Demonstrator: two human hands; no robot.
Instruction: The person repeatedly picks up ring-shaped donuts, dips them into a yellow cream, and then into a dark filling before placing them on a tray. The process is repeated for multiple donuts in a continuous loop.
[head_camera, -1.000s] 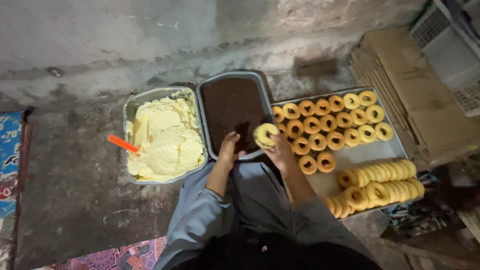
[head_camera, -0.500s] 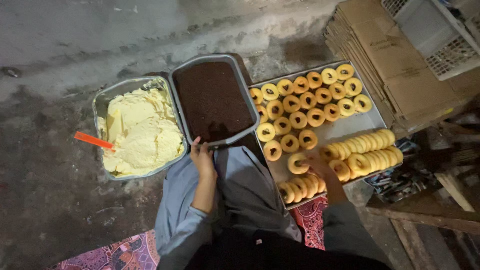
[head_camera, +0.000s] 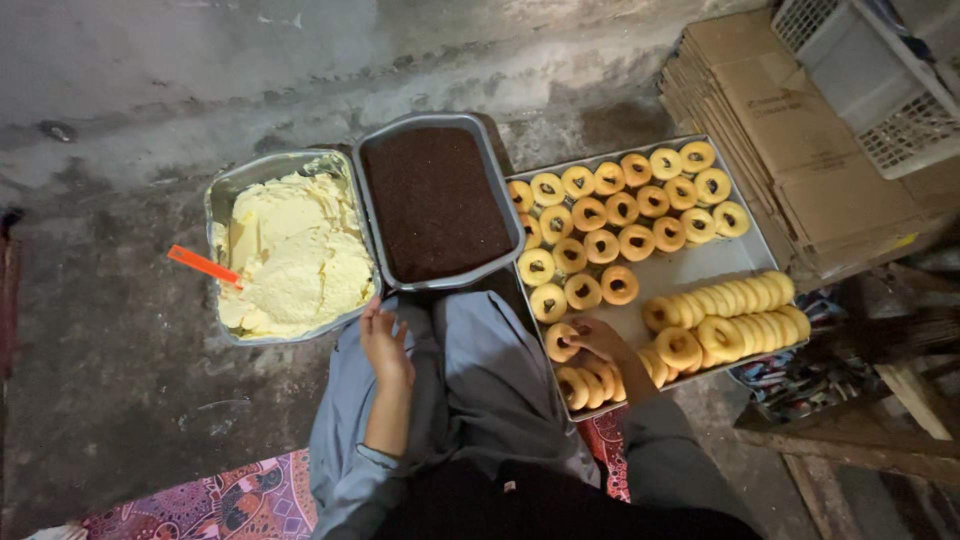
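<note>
Right hand (head_camera: 598, 340), fingers curled, pinching one golden ring-shaped pastry (head_camera: 561, 342) at the near-left corner of the flat rectangular metal tray (head_camera: 700, 265), rows of like rings at its 12 and 3 o'clock. Left hand (head_camera: 385, 345), fingers loosely spread, empty, resting on the grey-clad knee (head_camera: 480, 380). At its 12 o'clock: dark-brown-filled metal pan (head_camera: 435, 200); at 10 o'clock: metal pan of pale yellow dough (head_camera: 290, 255) with orange spatula handle (head_camera: 203, 266).

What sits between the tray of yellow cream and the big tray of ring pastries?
In the head view, a metal pan of dark brown filling lies between the cream tray and the pastry tray.
</note>
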